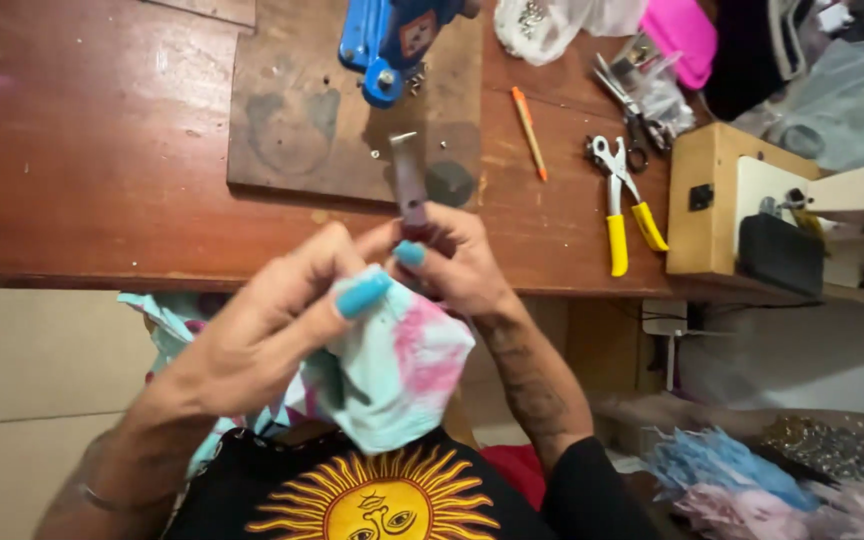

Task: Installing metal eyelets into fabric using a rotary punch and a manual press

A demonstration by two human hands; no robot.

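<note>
Over the near edge of the wooden table point(102, 180), two bare hands meet above a lap. Her left hand point(252, 335) is curled shut on a bunched tie-dye cloth point(397, 370) — pale teal with pink blotches — pinching it between thumb and fingers, turquoise nails showing. The right hand point(457, 265) is closed round the lower end of a slim purplish tool point(409, 180), which stands up from the fist with its metal tip pointing away over the table; the cloth sits just under that hand, touching both.

On the table beyond lies a darker board point(292, 140) carrying a blue press point(387, 45). To the right of it rest an orange pen point(529, 132) and yellow-handled pliers point(624, 205), with scissors point(632, 120) near a clear bag. A sewing machine point(782, 220) sits at the far right edge. More cloth pieces point(722, 480), blue and pink, are heaped low on the right.
</note>
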